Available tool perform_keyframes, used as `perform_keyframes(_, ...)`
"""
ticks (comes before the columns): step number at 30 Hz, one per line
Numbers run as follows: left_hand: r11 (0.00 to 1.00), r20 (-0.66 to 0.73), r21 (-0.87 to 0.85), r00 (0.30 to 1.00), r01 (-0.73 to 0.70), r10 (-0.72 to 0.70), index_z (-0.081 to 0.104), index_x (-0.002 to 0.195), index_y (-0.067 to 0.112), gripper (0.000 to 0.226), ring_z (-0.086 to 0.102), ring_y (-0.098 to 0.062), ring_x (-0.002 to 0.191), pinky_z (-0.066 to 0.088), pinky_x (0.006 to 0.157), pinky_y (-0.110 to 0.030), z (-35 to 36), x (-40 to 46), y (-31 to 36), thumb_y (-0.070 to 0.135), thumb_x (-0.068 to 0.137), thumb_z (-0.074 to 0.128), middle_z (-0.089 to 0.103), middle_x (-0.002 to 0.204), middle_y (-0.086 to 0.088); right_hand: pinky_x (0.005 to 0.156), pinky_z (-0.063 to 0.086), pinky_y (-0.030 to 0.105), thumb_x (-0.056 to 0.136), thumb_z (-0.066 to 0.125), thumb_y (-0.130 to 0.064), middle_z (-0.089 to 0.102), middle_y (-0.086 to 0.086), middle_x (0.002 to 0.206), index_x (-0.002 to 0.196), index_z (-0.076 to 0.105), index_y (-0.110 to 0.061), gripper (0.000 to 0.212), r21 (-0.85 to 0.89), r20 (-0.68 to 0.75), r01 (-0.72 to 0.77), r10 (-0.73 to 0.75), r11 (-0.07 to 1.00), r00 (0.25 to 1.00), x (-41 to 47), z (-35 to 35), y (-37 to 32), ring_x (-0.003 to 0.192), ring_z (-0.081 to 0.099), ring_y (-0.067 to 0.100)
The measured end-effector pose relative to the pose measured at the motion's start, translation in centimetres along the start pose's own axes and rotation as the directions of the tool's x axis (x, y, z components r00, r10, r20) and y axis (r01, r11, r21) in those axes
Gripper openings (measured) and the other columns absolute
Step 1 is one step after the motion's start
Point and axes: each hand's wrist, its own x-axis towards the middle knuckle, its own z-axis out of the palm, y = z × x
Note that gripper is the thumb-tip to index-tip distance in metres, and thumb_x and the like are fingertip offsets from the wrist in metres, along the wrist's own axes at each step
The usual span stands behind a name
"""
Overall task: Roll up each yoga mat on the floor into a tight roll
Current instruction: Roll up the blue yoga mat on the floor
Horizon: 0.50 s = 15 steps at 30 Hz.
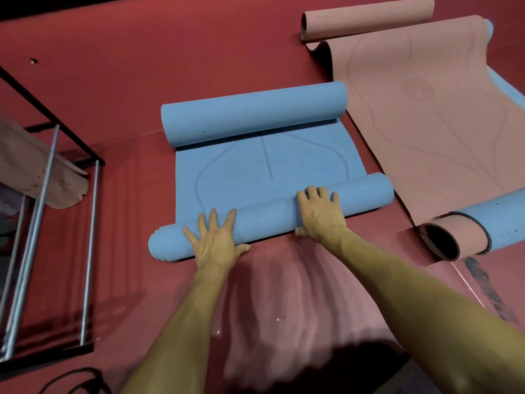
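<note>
Two bare hands press on the near roll of a blue yoga mat (264, 163) lying on red floor (99, 95).

Left hand (214, 241) lies flat, fingers spread; right hand (319, 213) curls its fingers over the near roll (255, 220). The far end is rolled too, with flat mat between. A pink mat (420, 115) lies just right, edges almost touching. A metal rack (51, 194) stands left. No readable writing; faint lines only.
</note>
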Motion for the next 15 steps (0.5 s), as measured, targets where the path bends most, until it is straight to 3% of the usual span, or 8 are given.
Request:
perform_keyframes(5, 0.998, 0.008, 0.067, 1.0, 0.003, -0.004, 0.006, 0.16, 0.049, 0.116, -0.002, -0.033, 0.159, -0.004, 0.121, -0.071, 0.5, 0.9, -0.2, 0.059, 0.076, 0.085, 0.007, 0.173, -0.003, 0.118, 0.022, 0.067, 0.068, 0.083, -0.059, 0.035, 0.015, 0.151, 0.145, 0.045, -0.024, 0.092, 0.021, -0.006, -0.033, 0.033, 0.999, 0.999, 0.6, 0.8, 0.1, 0.137, 0.033, 0.044)
perform_keyframes(9, 0.996, -0.047, 0.09, 0.999, -0.005, 0.009, 0.024, 0.155, 0.047, 0.104, 0.025, -0.028, 0.149, 0.008, 0.119, -0.072, 0.2, 2.1, -0.1, 0.054, 0.073, 0.087, 0.035, 0.159, 0.0, 0.119, 0.019, 0.068, 0.07, 0.083, -0.064, 0.03, 0.011, 0.153, 0.158, 0.023, -0.028, 0.113, -0.023, 0.047, 0.006, -0.005, 1.0, 0.999, 0.9, 1.3, 0.9, 0.145, 0.025, 0.041)
perform_keyframes(11, 0.992, -0.064, 0.123, 0.997, -0.026, 0.034, 0.033, 0.15, 0.046, 0.094, 0.038, -0.026, 0.138, 0.018, 0.116, -0.071, -0.3, 2.5, 0.0, 0.055, 0.073, 0.085, 0.046, 0.149, 0.003, 0.115, 0.027, 0.066, 0.081, 0.08, -0.051, 0.038, 0.011, 0.149, 0.158, 0.027, -0.025, 0.097, -0.056, 0.027, -0.007, 0.008, 0.998, 1.0, 1.0, 1.3, 1.0, 0.139, 0.035, 0.041)
perform_keyframes(13, 0.99, -0.039, 0.131, 0.998, -0.044, 0.049, 0.039, 0.145, 0.047, 0.087, 0.045, -0.026, 0.13, 0.026, 0.111, -0.068, -0.8, 2.8, 0.0, 0.056, 0.071, 0.085, 0.053, 0.14, 0.005, 0.102, 0.04, 0.063, 0.094, 0.061, -0.022, 0.05, 0.014, 0.134, 0.15, 0.038, -0.016, 0.06, -0.114, -0.025, 0.013, -0.016, 0.993, 1.0, 1.0, 1.0, 0.7, 0.12, 0.049, 0.042)
perform_keyframes(15, 0.992, 0.02, 0.117, 0.999, -0.039, 0.037, 0.045, 0.138, 0.047, 0.081, 0.05, -0.027, 0.123, 0.032, 0.107, -0.066, -1.6, 3.2, -0.3, 0.054, 0.069, 0.086, 0.059, 0.129, 0.005, 0.087, 0.047, 0.055, 0.089, 0.048, -0.005, 0.057, 0.014, 0.116, 0.131, 0.049, -0.008, 0.041, -0.176, -0.055, 0.042, -0.052, 0.983, 0.997, 0.9, 0.8, 0.5, 0.101, 0.054, 0.039)
